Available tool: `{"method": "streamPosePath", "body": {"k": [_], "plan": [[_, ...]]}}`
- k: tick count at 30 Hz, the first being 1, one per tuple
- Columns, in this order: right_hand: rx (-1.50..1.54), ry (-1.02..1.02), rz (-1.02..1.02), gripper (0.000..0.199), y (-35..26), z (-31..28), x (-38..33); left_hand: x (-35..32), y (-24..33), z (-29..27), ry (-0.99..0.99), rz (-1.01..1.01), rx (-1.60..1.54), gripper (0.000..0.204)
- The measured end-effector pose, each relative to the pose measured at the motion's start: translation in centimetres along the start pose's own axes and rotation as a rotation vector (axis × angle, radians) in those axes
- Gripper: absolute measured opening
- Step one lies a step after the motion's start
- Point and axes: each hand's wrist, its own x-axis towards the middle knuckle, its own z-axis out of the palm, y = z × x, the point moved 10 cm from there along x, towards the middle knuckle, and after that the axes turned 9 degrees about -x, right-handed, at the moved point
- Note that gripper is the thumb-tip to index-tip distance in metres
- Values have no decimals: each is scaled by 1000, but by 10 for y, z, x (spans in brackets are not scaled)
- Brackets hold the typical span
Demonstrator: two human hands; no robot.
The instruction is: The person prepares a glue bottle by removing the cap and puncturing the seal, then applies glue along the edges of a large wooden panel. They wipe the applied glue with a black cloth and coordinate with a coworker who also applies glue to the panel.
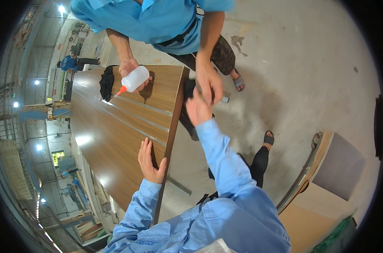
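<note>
My left hand (150, 163) lies on the near edge of a brown wood-grain panel (115, 156), fingers stretched out, holding nothing. Beyond the panel's right edge, my right hand (199, 109) reaches up against a co-worker's hand (210, 84). The two overlap in view and mine is smeared, so whether anything is between them cannot be made out. With the other hand, the co-worker tilts a white squeeze bottle (135, 78) with an orange nozzle over the panel. Thin pale grooves or strips (134, 110) run along the panel's surface.
A black cloth (107, 83) rests on the panel beside the bottle. The co-worker in a blue shirt (166, 25) stands across from me. At the lower right stand boards with a grey face (335, 166). Another person (69, 63) is in the background at left.
</note>
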Motion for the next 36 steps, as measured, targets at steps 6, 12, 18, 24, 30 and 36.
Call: {"method": "streamPosePath", "body": {"k": [6, 12, 18, 24, 30, 36], "plan": [[-294, -63, 231, 35, 1, 38, -49, 1, -1, 2, -5, 10, 1, 74], [-207, -187, -123, 46, -35, 51, 15, -2, -1, -2, 9, -17, -15, 75], [-525, -67, 47, 35, -8, 21, 11, 0, -4, 3, 0, -45, -16, 75], [-160, -143, -55, 46, -51, 38, 4, 1, -1, 1, -7, -29, -7, 75], [-53, -125, 12, 41, -67, 23, -7, 0, -3, 0, -4, -26, -18, 76], [-145, 44, 26, 39, -62, -10, -4, 0, -2, 3, -14, -33, -55, 74]]}}
